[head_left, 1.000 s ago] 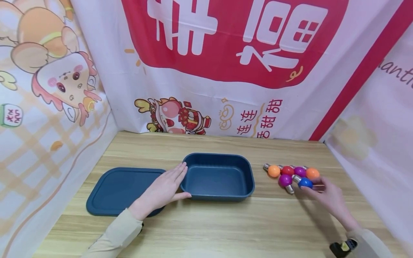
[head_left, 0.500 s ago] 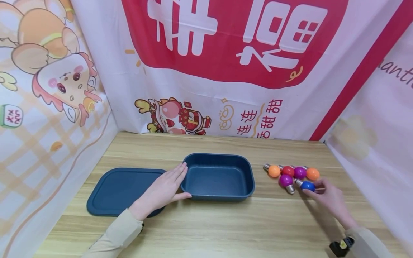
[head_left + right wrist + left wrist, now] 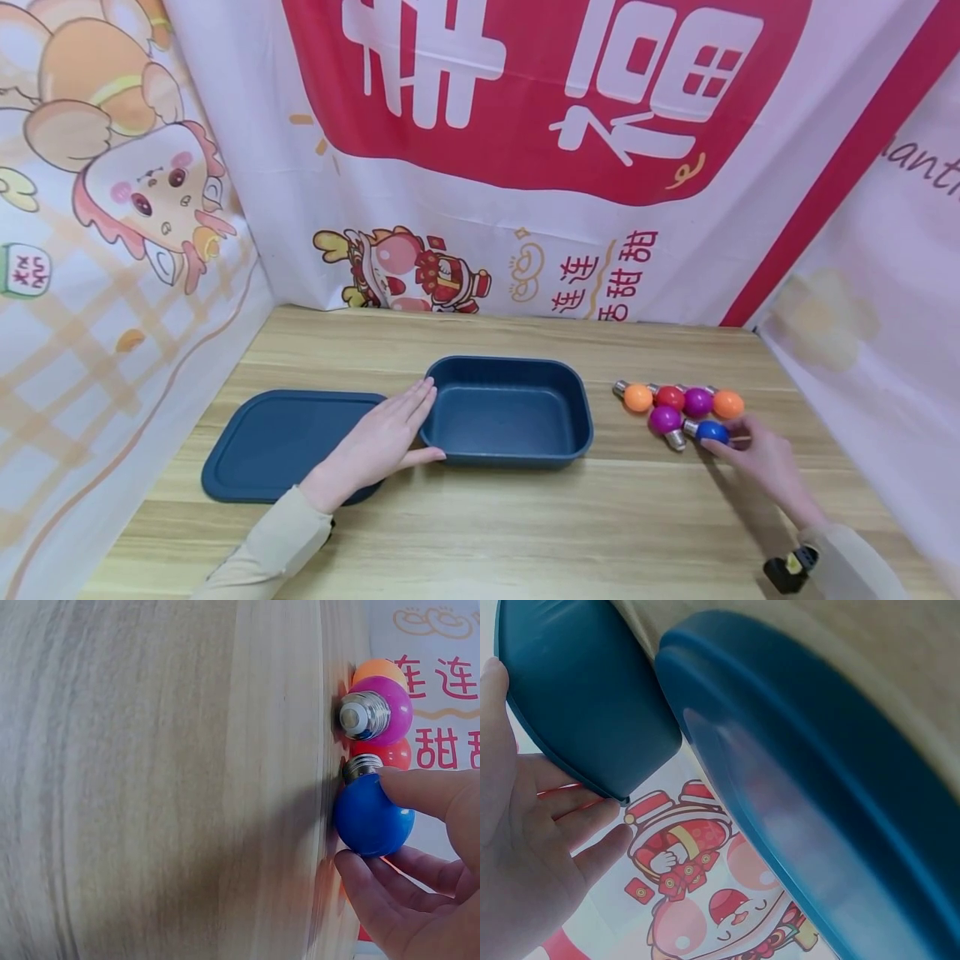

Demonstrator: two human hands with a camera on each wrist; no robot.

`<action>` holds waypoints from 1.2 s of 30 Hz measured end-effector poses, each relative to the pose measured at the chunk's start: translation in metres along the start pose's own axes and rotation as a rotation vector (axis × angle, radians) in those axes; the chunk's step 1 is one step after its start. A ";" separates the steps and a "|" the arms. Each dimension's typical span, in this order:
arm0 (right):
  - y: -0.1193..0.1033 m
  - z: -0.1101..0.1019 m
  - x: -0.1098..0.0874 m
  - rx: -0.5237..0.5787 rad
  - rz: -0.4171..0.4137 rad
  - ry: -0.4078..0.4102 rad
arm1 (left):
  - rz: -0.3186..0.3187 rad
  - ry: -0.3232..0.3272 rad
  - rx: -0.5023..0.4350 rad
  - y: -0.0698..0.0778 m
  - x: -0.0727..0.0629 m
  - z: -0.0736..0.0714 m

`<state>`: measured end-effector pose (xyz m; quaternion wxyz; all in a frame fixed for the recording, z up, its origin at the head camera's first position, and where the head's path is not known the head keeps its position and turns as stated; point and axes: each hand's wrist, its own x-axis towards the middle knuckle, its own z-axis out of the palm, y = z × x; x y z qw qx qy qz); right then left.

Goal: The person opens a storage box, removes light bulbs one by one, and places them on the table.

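My right hand [image 3: 768, 467] pinches a blue light bulb [image 3: 712, 432] between thumb and fingers, low at the table among the other bulbs. In the right wrist view the blue bulb [image 3: 373, 817] shows its metal screw base pointing towards a purple bulb [image 3: 390, 712]. My left hand [image 3: 378, 442] lies with straight fingers against the left side of a dark blue rectangular box [image 3: 506, 458], touching its rim. From the left wrist view, the fingers rest along the box wall [image 3: 585, 690].
A dark blue lid [image 3: 285, 450] lies left of the box, partly under the left forearm. Orange [image 3: 638, 397], red [image 3: 670, 399] and purple [image 3: 698, 402] bulbs, another orange bulb [image 3: 727, 404] and a second purple bulb [image 3: 665, 420] lie clustered right of the box. Printed cloth [image 3: 525, 192] hangs behind the table.
The blue bulb has turned and shifted slightly right and down in my right hand, now beside the nearer purple bulb's base. My left hand and the box have stayed in place.
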<state>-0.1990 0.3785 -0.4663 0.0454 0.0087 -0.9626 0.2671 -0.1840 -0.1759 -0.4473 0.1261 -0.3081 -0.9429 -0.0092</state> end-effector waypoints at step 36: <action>-0.021 -0.021 0.004 0.003 -0.082 0.064 | -0.030 -0.075 -0.116 -0.005 0.003 -0.007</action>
